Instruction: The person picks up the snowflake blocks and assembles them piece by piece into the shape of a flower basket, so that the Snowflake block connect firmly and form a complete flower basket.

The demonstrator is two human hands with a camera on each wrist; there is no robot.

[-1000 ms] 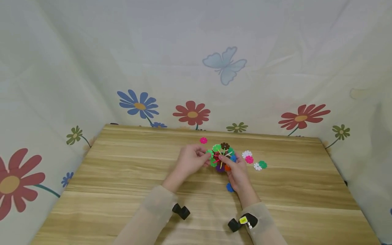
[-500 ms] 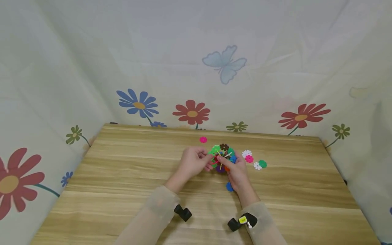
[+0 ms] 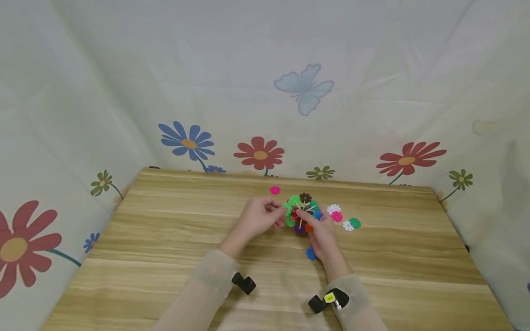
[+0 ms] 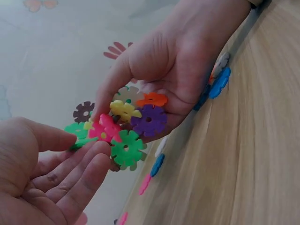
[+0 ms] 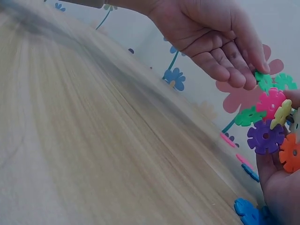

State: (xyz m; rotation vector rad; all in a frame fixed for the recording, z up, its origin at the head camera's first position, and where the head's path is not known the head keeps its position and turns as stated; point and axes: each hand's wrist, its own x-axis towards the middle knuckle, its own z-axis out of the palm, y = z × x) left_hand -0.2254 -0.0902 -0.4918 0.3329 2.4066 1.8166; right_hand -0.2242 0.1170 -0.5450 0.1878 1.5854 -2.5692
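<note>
A cluster of interlocked snowflake discs (image 3: pixel 300 228) in several colours is held up over the table. My right hand (image 3: pixel 324 232) grips it from the right, thumb on top and fingers beneath. At the cluster's left edge, my left hand (image 3: pixel 257 216) pinches a green snowflake disc (image 5: pixel 263 80) between thumb and index finger. This disc sits right at a pink disc (image 5: pixel 270 102). In the left wrist view, a purple disc (image 4: pixel 148 119), an orange disc (image 4: pixel 152 99) and another green disc (image 4: pixel 127 149) face the camera. The right palm hides part of the cluster's far side.
Loose discs lie on the wooden table (image 3: pixel 174 239): a pink one (image 3: pixel 275 190) behind the hands, a blue one (image 3: pixel 311 253) near the right wrist, and white, pink and green ones (image 3: pixel 355 223) to the right. A flower-printed cloth (image 3: pixel 232 92) stands behind the table.
My left hand shifted slightly right against the cluster and then back left, still at the green disc. The right hand keeps its hold, and the loose discs lie as before.
</note>
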